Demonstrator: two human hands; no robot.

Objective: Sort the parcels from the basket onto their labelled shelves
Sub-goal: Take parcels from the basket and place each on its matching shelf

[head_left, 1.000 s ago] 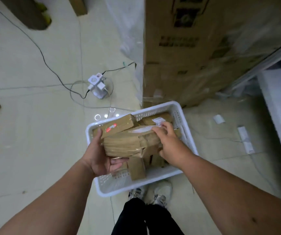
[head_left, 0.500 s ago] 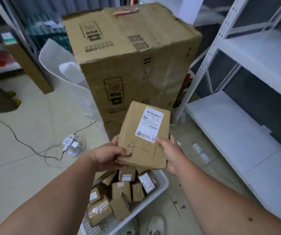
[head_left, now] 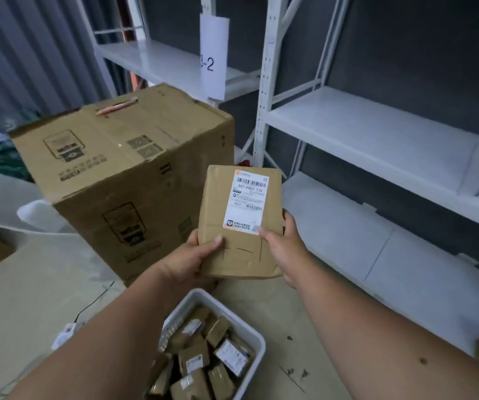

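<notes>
You pinch the parcel upright above the basket with left hand and right hand; it appears light and stiff, so grip its lower edges.

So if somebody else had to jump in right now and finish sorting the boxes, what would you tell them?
Left hand: grips the lower left edge of the held parcel, thumb on its front.
Right hand: grips its lower right edge, thumb at the corner of the white shipping label.
The parcel is upright in the air, above the white basket on the floor. Handwritten marks on its front are partly under the left thumb.
Done: one parcel lifted out.
Left: read the marks, place it on the matching shelf; a paper tag reads "-2". Then sort the many parcels in the basket.
</notes>
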